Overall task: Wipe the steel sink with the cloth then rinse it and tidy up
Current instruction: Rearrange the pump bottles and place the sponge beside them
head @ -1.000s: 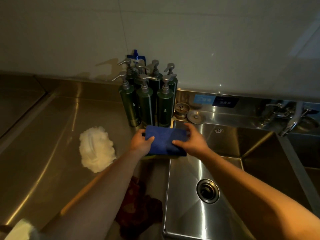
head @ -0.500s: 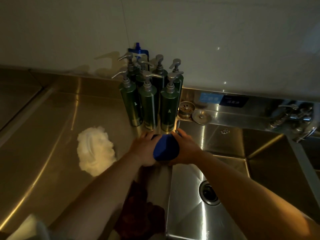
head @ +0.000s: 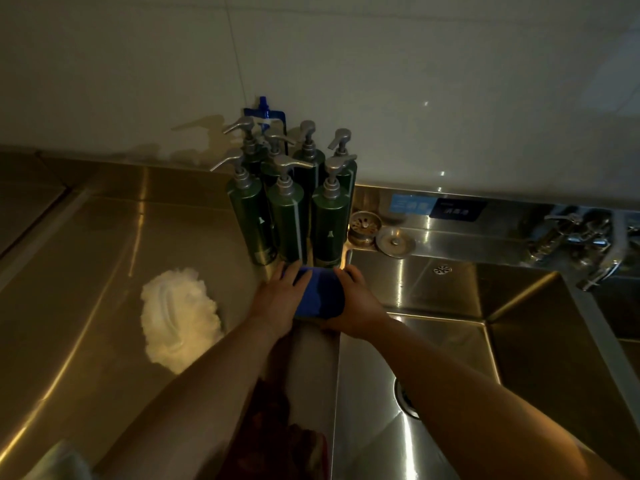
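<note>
Centre frame: left hand (head: pixel 277 299) and right hand (head: pixel 360 306) are curling around 1 folded blue cloth (head: pixel 320 292) between them, equally near; sink (head: pixel 433 296) lying just right.

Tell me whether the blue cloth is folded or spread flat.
Folded: the blue cloth is a compact bundle held between the left hand and right hand.

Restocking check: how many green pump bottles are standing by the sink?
7 pump bottles. Front row, three: left, middle, right. Behind them four by the wall, only tops showing: far left, centre-left, centre-right, far right. Another could hide behind.
</note>
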A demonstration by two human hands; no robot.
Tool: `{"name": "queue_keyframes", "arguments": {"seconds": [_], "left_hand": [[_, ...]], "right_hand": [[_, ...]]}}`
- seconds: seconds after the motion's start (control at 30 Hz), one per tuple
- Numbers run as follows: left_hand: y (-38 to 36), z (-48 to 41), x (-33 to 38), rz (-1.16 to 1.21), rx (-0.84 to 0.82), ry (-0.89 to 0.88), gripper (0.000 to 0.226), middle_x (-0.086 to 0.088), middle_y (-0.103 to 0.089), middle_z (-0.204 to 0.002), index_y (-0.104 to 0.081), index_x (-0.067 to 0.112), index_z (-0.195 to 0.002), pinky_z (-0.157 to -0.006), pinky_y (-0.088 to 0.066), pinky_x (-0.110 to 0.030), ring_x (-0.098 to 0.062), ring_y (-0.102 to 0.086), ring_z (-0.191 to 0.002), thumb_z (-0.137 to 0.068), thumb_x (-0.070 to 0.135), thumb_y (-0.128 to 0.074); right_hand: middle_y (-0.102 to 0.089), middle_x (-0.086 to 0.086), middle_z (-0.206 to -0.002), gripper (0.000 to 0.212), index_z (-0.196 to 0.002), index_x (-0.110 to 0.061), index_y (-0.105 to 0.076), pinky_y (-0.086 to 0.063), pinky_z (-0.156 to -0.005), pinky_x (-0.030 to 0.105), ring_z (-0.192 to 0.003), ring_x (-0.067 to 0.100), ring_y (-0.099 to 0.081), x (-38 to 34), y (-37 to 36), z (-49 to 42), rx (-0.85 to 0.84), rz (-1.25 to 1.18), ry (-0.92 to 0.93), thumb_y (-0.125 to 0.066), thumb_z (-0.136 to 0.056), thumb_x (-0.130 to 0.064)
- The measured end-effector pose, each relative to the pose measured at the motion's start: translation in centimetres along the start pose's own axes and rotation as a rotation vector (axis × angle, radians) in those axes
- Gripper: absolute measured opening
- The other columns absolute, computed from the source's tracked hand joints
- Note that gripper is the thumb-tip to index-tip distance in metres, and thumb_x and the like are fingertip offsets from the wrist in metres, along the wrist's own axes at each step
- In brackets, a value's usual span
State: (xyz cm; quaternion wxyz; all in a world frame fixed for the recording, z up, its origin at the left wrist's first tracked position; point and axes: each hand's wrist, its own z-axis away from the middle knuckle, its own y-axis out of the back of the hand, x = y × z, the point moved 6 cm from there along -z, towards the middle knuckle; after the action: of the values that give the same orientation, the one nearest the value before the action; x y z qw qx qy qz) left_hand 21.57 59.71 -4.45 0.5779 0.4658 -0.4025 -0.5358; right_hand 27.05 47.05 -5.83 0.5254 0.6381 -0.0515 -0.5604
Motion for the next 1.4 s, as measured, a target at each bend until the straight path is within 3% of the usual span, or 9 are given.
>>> {"name": "queue_keyframes", "arguments": {"seconds": [0.17, 0.3, 0.4, 0.5, 0.7, 0.83, 1.03, 1.27, 1.4], "left_hand": [[-0.5, 0.3, -2.0, 0.032, 0.004, 0.102, 0.079, -0.006, 0.005, -0.157, -0.008, 0.025, -0.150, -0.097, -0.044, -0.041, -0.034, -0.017, -0.139, -0.088, 0.009, -0.055], [-1.0, 1.0, -2.6, 0.079, -0.017, 0.102, 0.075, -0.008, 0.004, -0.157, -0.011, 0.026, -0.149, -0.097, -0.044, -0.042, -0.034, -0.025, -0.136, -0.089, 0.013, -0.054], [-1.2, 1.3, -2.1, 0.058, -0.002, 0.057, 0.076, -0.006, 0.003, -0.157, -0.011, 0.028, -0.149, -0.100, -0.041, -0.043, -0.036, -0.017, -0.139, -0.089, 0.032, -0.058], [-1.3, 1.5, -1.6, 0.022, 0.035, 0.037, 0.063, -0.005, 0.000, -0.158, -0.014, 0.033, -0.148, -0.104, -0.034, -0.046, -0.038, -0.007, -0.142, -0.095, 0.038, -0.048], [-1.7, 1.6, -2.5, 0.001, 0.021, 0.054, 0.058, -0.008, -0.011, -0.156, -0.018, 0.033, -0.148, -0.103, -0.034, -0.043, -0.035, -0.017, -0.140, -0.097, 0.028, -0.045], [-1.5, 1.6, -3.5, 0.036, -0.028, 0.034, 0.062, -0.008, -0.009, -0.157, -0.016, 0.031, -0.149, -0.104, -0.035, -0.042, -0.033, -0.019, -0.140, -0.096, 0.033, -0.048], [-0.7, 2.8, -4.0, 0.082, -0.026, 0.011, 0.064, -0.006, -0.008, -0.157, -0.013, 0.032, -0.150, -0.110, -0.026, -0.047, -0.030, -0.017, -0.141, -0.095, 0.044, -0.044], [1.1, 5.0, -4.7, 0.103, 0.045, 0.004, 0.061, -0.004, -0.018, -0.155, -0.022, 0.031, -0.147, -0.106, -0.032, -0.040, -0.028, -0.030, -0.135, -0.093, 0.044, -0.047], [2.4, 6.2, -5.1, 0.117, 0.032, -0.001, 0.060, -0.003, -0.021, -0.154, -0.024, 0.030, -0.146, -0.106, -0.032, -0.039, -0.026, -0.029, -0.136, -0.093, 0.041, -0.049]], "right_hand": [[0.001, 0.003, -0.154, 0.100, -0.143, -0.022, -0.024, -0.028, -0.092, 0.020, -0.134, 0.025, -0.029, -0.3, 0.5, 0.3, 0.078, -0.073, -0.016, -0.084, -0.063, -0.030], [-0.021, 0.006, -0.148, 0.089, -0.139, -0.018, -0.033, -0.040, -0.096, 0.027, -0.126, 0.026, -0.041, 0.6, 0.6, 1.2, 0.091, -0.100, -0.079, -0.083, -0.065, -0.022], [-0.036, 0.006, -0.136, 0.071, -0.129, -0.018, -0.043, -0.041, -0.092, 0.025, -0.116, 0.022, -0.048, 0.5, -0.2, 1.8, 0.121, -0.123, -0.102, -0.081, -0.069, -0.020], [-0.038, 0.007, -0.134, 0.062, -0.126, -0.017, -0.046, -0.038, -0.091, 0.023, -0.115, 0.023, -0.047, 0.1, -1.0, 1.9, 0.148, -0.141, -0.097, -0.078, -0.072, -0.020], [-0.038, 0.008, -0.139, 0.056, -0.125, -0.016, -0.053, -0.040, -0.096, 0.027, -0.119, 0.024, -0.046, -0.7, -1.6, 1.3, 0.171, -0.085, -0.055, -0.077, -0.075, -0.018], [-0.028, 0.006, -0.150, 0.059, -0.133, -0.021, -0.047, -0.034, -0.106, 0.034, -0.131, 0.026, -0.038, -0.9, -2.0, 0.9, 0.130, -0.010, -0.074, -0.072, -0.079, -0.022], [-0.027, 0.009, -0.150, 0.062, -0.134, -0.017, -0.046, -0.028, -0.097, 0.020, -0.128, 0.027, -0.039, -2.5, -1.6, 1.5, 0.168, 0.006, -0.009, -0.073, -0.078, -0.024], [-0.031, 0.008, -0.144, 0.059, -0.132, -0.015, -0.049, -0.037, -0.102, 0.032, -0.125, 0.025, -0.042, -5.7, -1.0, 2.1, 0.172, -0.011, -0.012, -0.069, -0.080, -0.034], [-0.037, 0.008, -0.139, 0.056, -0.130, -0.013, -0.051, -0.037, -0.101, 0.031, -0.121, 0.026, -0.045, -7.6, -1.1, 3.0, 0.173, 0.025, 0.042, -0.068, -0.081, -0.034]]}}
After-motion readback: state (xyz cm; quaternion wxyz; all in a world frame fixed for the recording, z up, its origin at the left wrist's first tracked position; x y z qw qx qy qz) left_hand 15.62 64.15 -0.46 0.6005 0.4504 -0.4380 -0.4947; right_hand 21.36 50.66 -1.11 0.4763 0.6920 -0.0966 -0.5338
